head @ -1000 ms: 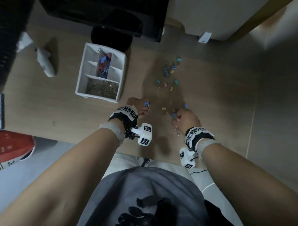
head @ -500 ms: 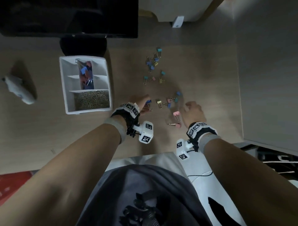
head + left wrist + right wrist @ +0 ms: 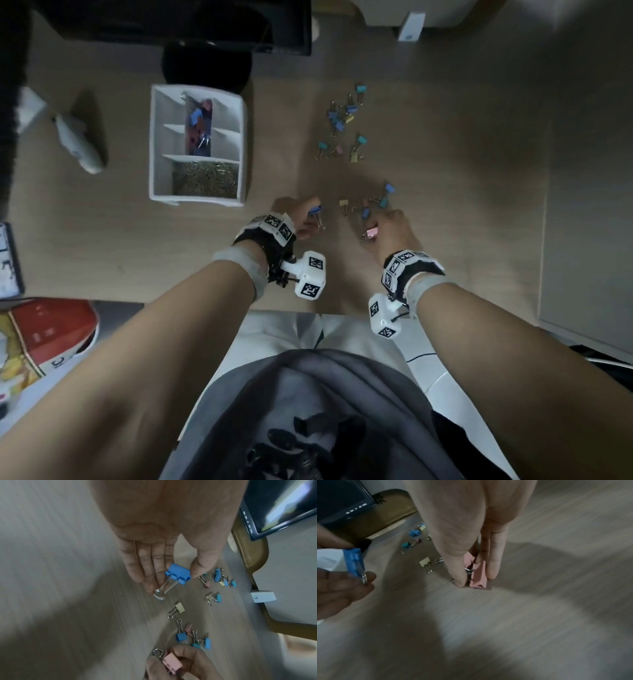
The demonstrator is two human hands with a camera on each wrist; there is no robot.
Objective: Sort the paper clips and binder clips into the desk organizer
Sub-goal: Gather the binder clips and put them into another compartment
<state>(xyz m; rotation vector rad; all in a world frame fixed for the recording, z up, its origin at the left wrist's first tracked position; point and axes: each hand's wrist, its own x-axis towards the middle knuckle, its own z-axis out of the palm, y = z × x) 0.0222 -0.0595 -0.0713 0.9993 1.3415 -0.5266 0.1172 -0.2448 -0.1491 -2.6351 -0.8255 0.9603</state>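
My left hand [image 3: 301,219] pinches a blue binder clip [image 3: 178,573] between thumb and fingers, just above the desk, right of the organizer. My right hand [image 3: 387,226] pinches a pink binder clip [image 3: 478,574] that touches the desk surface; it shows too in the left wrist view [image 3: 171,662]. The white desk organizer [image 3: 156,144] stands at the back left: its near compartment holds paper clips [image 3: 205,179], its middle slot holds coloured binder clips [image 3: 198,128]. Several loose binder clips [image 3: 342,116] lie scattered beyond my hands, with a yellow one [image 3: 343,205] between them.
A black monitor [image 3: 178,24] and its round base [image 3: 205,66] stand behind the organizer. A white mouse-like object [image 3: 80,145] lies at the far left. A red and white package [image 3: 44,334] sits below the desk's front edge. A grey panel [image 3: 589,205] borders the right.
My right hand has taken hold of the pink binder clip that lay on the desk beside it half a second ago. My left hand keeps the blue clip and has hardly moved.
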